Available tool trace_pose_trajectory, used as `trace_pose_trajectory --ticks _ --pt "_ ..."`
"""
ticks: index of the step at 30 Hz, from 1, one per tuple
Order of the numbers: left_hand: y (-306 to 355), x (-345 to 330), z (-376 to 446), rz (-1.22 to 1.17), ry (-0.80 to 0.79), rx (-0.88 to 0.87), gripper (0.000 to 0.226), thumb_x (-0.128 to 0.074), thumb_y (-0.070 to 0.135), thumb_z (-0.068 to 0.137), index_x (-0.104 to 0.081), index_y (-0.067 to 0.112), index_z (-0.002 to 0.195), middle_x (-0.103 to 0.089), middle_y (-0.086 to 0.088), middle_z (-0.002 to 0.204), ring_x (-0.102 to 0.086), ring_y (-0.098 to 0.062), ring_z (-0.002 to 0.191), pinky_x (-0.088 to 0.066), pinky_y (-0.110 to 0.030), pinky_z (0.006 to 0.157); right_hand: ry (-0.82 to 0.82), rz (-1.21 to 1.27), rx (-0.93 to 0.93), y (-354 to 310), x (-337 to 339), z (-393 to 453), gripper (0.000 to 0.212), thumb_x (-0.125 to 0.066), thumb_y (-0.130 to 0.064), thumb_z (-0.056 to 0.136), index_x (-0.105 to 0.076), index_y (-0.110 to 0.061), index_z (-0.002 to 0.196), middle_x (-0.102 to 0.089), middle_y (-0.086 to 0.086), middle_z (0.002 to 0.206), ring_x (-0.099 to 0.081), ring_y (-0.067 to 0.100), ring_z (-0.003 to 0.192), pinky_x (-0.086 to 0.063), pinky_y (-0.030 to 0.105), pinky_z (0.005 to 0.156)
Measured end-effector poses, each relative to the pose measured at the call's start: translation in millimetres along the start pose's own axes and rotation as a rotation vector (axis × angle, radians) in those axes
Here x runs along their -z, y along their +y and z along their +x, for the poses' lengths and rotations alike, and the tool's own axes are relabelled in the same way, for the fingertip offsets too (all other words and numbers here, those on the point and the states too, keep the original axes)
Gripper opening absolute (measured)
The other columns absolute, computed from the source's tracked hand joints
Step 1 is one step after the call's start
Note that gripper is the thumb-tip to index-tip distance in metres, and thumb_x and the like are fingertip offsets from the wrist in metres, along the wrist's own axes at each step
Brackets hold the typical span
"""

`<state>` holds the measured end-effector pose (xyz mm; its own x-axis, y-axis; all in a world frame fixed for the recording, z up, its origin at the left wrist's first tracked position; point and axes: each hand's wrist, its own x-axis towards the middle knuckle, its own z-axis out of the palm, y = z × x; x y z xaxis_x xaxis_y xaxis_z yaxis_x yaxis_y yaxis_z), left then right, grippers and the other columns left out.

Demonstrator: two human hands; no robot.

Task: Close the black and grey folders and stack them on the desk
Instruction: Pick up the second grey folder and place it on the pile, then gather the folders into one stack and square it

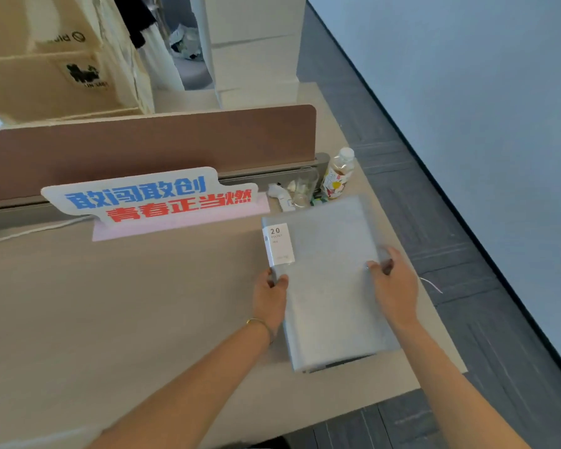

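Note:
A closed grey folder [327,286] with a white "20 pocket" label lies flat at the right end of the desk [127,303]. A dark edge [340,365] shows beneath its near end, apparently the black folder underneath. My left hand [270,298] grips the grey folder's left edge, thumb on top. My right hand [394,286] holds its right edge, fingers curled over the side.
A white sign [149,197] with blue and red characters leans against the brown divider [143,150]. A drink bottle [337,175], a clear glass [305,189] and small items stand just behind the folder. The desk's right edge and grey carpet [467,254] lie close by.

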<state>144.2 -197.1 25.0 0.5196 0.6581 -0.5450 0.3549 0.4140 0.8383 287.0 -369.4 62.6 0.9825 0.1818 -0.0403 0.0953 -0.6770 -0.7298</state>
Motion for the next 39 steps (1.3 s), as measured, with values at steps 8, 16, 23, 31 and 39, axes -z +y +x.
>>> trace_pose_trajectory --ticks 8,16,23,31,39 --pt "-43 -48 22 0.454 0.066 0.022 0.010 -0.060 0.020 0.087 -0.066 0.020 0.095 -0.064 -0.022 0.093 -0.053 -0.020 0.066 -0.055 -0.035 0.074 -0.104 -0.055 -0.137 74 -9 38 0.054 -0.067 -0.017 0.090 -0.052 -0.020 0.142 -0.067 0.001 0.088 -0.063 0.024 0.086 -0.052 0.040 0.084" --pt "-45 -53 26 0.468 0.118 0.007 0.043 -0.060 0.013 0.091 -0.056 0.022 0.133 -0.065 -0.018 0.102 -0.052 -0.005 0.074 -0.046 -0.027 0.073 -0.224 -0.013 -0.246 105 -36 53 0.056 -0.065 -0.016 0.092 -0.049 -0.017 0.145 -0.066 0.003 0.098 -0.061 0.024 0.095 -0.046 0.037 0.091" --pt "-47 -54 28 0.429 0.133 0.129 0.056 -0.057 0.019 0.093 -0.037 0.022 0.145 -0.053 -0.010 0.120 -0.047 -0.021 0.094 -0.039 -0.030 0.082 -0.355 -0.030 -0.311 120 -53 62 0.054 -0.061 -0.016 0.089 -0.053 -0.017 0.142 -0.066 0.011 0.130 -0.063 0.033 0.117 -0.049 0.040 0.098" --pt "-45 -77 29 0.009 0.158 0.282 0.050 -0.063 0.022 0.092 -0.047 0.016 0.140 -0.060 -0.006 0.127 -0.058 -0.028 0.117 -0.042 -0.036 0.103 -0.402 0.070 -0.422 112 -54 67 0.064 -0.067 -0.023 0.084 -0.047 -0.022 0.146 -0.065 0.006 0.132 -0.057 0.030 0.122 -0.042 0.044 0.107" --pt "-75 -42 74 -0.123 0.139 0.415 0.063 -0.080 0.055 0.052 -0.068 0.026 0.107 -0.073 -0.008 0.111 -0.074 -0.031 0.097 -0.059 -0.052 0.089 -0.426 0.143 -0.491 107 -53 56 0.073 -0.068 -0.030 0.077 -0.046 -0.021 0.146 -0.070 0.003 0.121 -0.061 0.028 0.117 -0.044 0.048 0.107"
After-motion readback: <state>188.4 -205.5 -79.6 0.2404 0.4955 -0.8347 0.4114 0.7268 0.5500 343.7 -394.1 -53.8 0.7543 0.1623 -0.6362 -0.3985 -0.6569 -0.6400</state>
